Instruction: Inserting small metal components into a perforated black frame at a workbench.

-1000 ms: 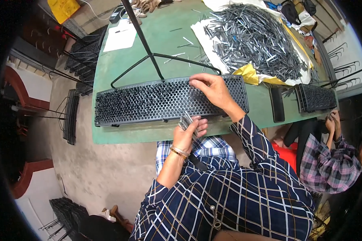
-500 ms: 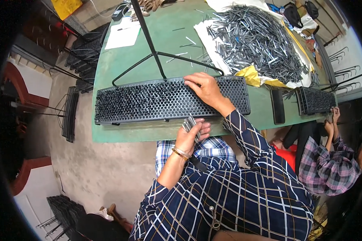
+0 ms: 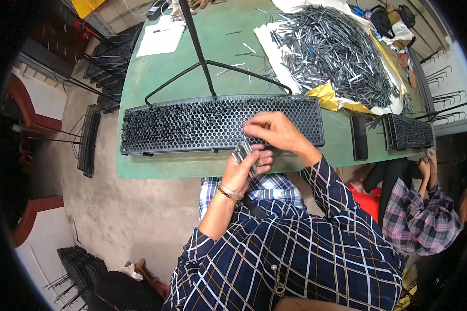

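My left hand (image 3: 239,175) is closed around a bundle of thin, shiny dark strips (image 3: 242,150), held upright just in front of the table edge. Right above it, my right hand (image 3: 281,132) has its thumb and fingers pinched together by the bundle's top ends; whatever is between them is too small to make out. Behind both hands lies a long black perforated panel (image 3: 303,111) with rows of round holes. Dark strips stick up from its left and middle holes, while the holes near its right end are bare. A black metal frame (image 3: 211,83) rises from its far side.
A big heap of loose dark strips (image 3: 337,52) lies on white and yellow sheeting at the far right. Nearer are a black phone-shaped slab (image 3: 359,137) and another panel (image 3: 409,130), where a co-worker's hands (image 3: 428,163) work. White paper (image 3: 161,39) lies far left on the green table (image 3: 223,46).
My right hand has come off the perforated panel, moving down toward the bundle in my left hand. The left hand still holds the strips in nearly the same place.
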Motion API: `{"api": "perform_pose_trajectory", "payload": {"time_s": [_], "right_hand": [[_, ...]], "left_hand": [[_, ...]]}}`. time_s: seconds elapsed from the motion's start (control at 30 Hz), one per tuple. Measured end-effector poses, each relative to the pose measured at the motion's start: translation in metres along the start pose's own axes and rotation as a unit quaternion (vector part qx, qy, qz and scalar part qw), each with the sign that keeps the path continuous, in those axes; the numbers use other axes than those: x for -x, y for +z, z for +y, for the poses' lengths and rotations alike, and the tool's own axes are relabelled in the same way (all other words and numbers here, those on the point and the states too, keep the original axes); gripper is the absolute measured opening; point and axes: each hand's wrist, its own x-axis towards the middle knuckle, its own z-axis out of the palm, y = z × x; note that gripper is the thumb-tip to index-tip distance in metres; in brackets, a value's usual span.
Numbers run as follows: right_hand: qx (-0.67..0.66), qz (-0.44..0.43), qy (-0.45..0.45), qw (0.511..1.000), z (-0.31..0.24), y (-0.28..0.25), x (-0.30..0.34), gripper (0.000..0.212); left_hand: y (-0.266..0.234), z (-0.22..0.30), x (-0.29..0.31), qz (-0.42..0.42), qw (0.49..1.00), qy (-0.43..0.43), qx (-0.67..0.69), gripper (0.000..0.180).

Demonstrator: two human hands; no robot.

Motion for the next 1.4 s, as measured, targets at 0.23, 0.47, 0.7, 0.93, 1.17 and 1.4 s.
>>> {"api": "perform_pose_trajectory", "payload": {"time_s": [0.23,0.47,0.7,0.93,1.17,1.4], "right_hand": [[-0.096,-0.074,0.094,0.988,0.004,-0.002,0.018,0.027],[-0.146,-0.028,0.112,0.983,0.011,-0.003,0.021,0.021],[-0.132,0.02,0.128,0.983,0.003,-0.002,0.023,0.018],[-0.022,0.223,-0.031,0.974,-0.004,-0.011,0.002,0.021],[0.13,0.285,-0.184,0.932,0.019,-0.009,-0.04,0.02],[0.281,0.237,-0.232,0.9,0.03,-0.005,-0.037,0.012]], "left_hand": [[0.012,0.001,0.002,-0.003,1.0,0.021,-0.017,0.024],[0.006,-0.009,-0.004,0.026,0.999,0.023,-0.022,0.024],[0.005,-0.011,-0.006,0.053,0.997,0.049,-0.022,0.022],[0.002,-0.012,-0.005,0.051,0.999,-0.01,0.006,0.025],[0.006,-0.022,-0.002,0.03,0.994,-0.104,0.034,0.025],[0.003,-0.021,-0.003,0.029,0.994,-0.087,0.052,0.023]]}}
